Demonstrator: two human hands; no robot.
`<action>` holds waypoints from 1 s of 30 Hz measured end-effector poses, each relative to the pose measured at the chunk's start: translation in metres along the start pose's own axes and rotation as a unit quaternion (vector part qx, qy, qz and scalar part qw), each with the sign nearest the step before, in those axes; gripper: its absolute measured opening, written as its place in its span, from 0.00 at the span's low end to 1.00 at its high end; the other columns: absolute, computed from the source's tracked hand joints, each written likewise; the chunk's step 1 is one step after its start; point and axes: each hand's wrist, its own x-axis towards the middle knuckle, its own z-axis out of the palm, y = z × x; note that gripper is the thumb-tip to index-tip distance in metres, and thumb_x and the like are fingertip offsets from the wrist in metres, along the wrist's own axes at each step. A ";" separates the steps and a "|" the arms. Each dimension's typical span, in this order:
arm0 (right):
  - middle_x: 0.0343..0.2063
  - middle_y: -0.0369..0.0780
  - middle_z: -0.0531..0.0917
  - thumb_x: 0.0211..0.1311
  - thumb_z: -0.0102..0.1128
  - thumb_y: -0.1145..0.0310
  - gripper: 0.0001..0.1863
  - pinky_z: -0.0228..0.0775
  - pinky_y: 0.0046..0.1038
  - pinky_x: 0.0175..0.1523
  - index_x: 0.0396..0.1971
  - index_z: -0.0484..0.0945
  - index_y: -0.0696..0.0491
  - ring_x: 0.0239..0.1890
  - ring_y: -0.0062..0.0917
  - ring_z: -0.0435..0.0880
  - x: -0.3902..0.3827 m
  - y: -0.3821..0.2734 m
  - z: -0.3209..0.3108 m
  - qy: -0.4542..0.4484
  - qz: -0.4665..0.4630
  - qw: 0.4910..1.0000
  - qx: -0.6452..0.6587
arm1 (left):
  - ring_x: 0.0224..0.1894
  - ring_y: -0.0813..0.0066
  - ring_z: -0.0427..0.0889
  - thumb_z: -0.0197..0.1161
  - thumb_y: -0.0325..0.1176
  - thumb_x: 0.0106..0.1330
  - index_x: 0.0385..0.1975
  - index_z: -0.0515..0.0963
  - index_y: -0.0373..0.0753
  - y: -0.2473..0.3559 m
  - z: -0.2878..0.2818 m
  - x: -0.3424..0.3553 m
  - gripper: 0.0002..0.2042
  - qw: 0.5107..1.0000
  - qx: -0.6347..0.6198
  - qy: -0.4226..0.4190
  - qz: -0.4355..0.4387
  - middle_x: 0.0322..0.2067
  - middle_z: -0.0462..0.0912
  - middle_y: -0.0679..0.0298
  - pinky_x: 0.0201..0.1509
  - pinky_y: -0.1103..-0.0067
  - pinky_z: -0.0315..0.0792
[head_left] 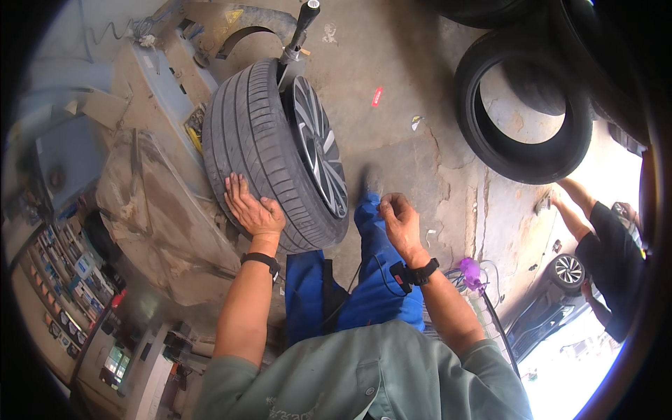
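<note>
A wheel, its grey tyre (pixel 248 133) around a black-and-silver alloy rim (pixel 317 147), stands tilted on a machine with a black-handled spindle (pixel 297 38) at its top. My left hand (pixel 253 210) rests on the tread, fingers apart. My right hand (pixel 400 224) is beside the tyre's lower right, over my blue trouser leg, fingers curled together; anything inside them is hidden.
The machine's grey body (pixel 154 189) fills the left, with a tool rack (pixel 59 280) beyond. A loose black tyre (pixel 472 112) is at upper right among other tyres. A co-worker in black (pixel 602 266) reaches toward it. A car (pixel 532 322) and purple object (pixel 470 273) are at lower right.
</note>
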 end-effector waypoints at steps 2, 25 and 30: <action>0.28 0.36 0.84 0.72 0.59 0.66 0.10 0.75 0.26 0.42 0.41 0.80 0.59 0.31 0.16 0.79 -0.018 0.001 -0.012 0.015 0.006 1.000 0.007 | 0.72 0.40 0.62 0.47 0.33 0.58 0.65 0.64 0.26 0.003 -0.001 0.002 0.31 1.000 0.003 0.001 -0.004 0.66 0.68 0.42 0.77 0.51 0.52; 0.30 0.42 0.86 0.68 0.62 0.71 0.08 0.78 0.29 0.42 0.42 0.79 0.58 0.32 0.28 0.86 0.005 -0.105 -0.080 0.130 -0.162 0.976 -0.062 | 0.74 0.44 0.61 0.49 0.32 0.57 0.65 0.65 0.30 0.023 -0.006 0.016 0.31 0.999 0.026 -0.013 -0.040 0.67 0.66 0.46 0.78 0.50 0.50; 0.43 0.48 0.83 0.64 0.63 0.62 0.19 0.77 0.39 0.50 0.49 0.75 0.58 0.45 0.42 0.83 0.112 -0.306 -0.014 0.124 -0.457 0.861 -0.184 | 0.74 0.42 0.59 0.49 0.31 0.56 0.63 0.65 0.28 0.017 -0.008 0.016 0.31 0.999 0.020 -0.012 -0.033 0.67 0.66 0.45 0.78 0.49 0.49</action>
